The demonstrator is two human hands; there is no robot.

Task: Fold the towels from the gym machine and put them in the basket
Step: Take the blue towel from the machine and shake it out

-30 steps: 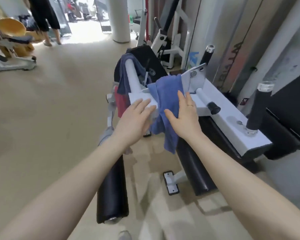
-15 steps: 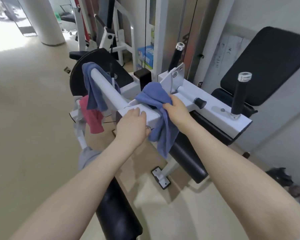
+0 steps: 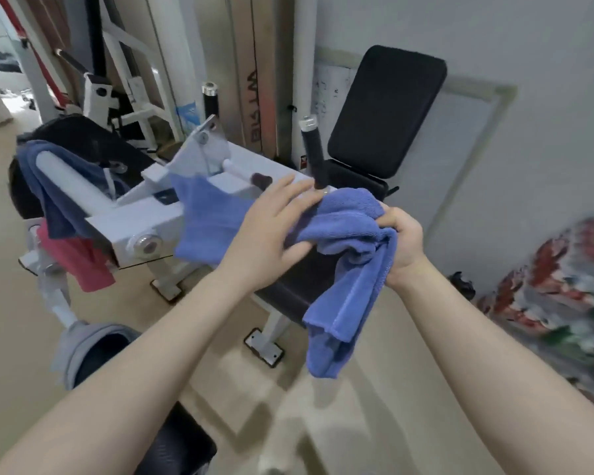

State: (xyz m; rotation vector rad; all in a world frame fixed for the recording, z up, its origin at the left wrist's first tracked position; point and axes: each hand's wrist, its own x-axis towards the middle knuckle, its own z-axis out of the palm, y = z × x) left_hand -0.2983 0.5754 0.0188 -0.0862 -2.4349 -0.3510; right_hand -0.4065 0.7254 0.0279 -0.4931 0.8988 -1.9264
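The blue towel [image 3: 350, 241] is hanging in the air in front of the white gym machine [image 3: 144, 228] — your right hand [image 3: 403, 243] is bunching one end in a tight grip, your left hand [image 3: 271, 234] is lying flat-fingered on it. A dark blue towel [image 3: 55, 186] and a pink towel [image 3: 83, 265] are draping over the machine's bar.

Towel [image 3: 343, 255] betw. hands, R of machine [image 3: 141, 228]; two towels [image 3: 66, 214] on bar.

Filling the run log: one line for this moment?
phase: lifting towel | right hand: grips blue towel | left hand: flat on it | basket: unseen
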